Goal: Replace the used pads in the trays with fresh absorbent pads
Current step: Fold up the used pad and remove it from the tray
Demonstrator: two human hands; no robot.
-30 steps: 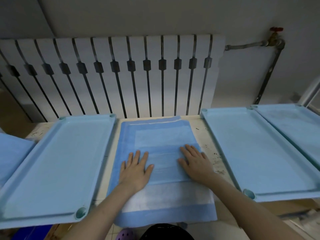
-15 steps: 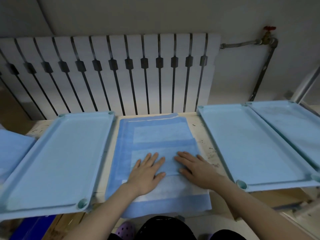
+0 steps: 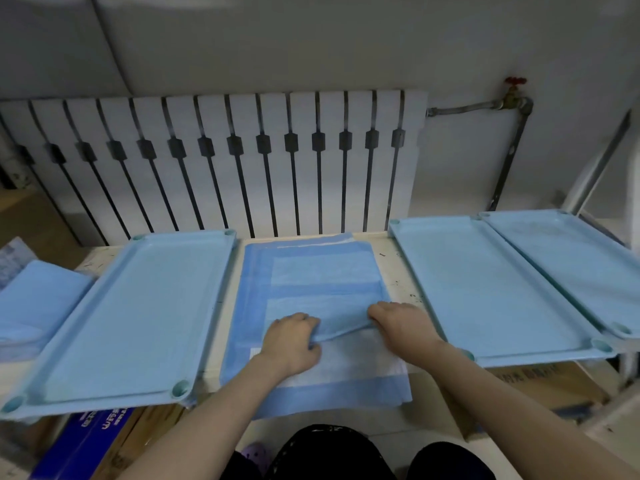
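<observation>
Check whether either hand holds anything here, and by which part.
The left grip and right grip both pinch the top folded blue pad by its near edge, toward each end, raised slightly off the pad beneath.

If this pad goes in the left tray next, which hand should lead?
Left, probably. The left hand grips the pad's folded edge on the side nearer the left tray. The right hand grips the same edge farther from it and would have to cross over.

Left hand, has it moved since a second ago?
Yes. Against the bottom pad's white band, the left hand slid back toward the person and now grips the near edge of the folded pad.
</observation>
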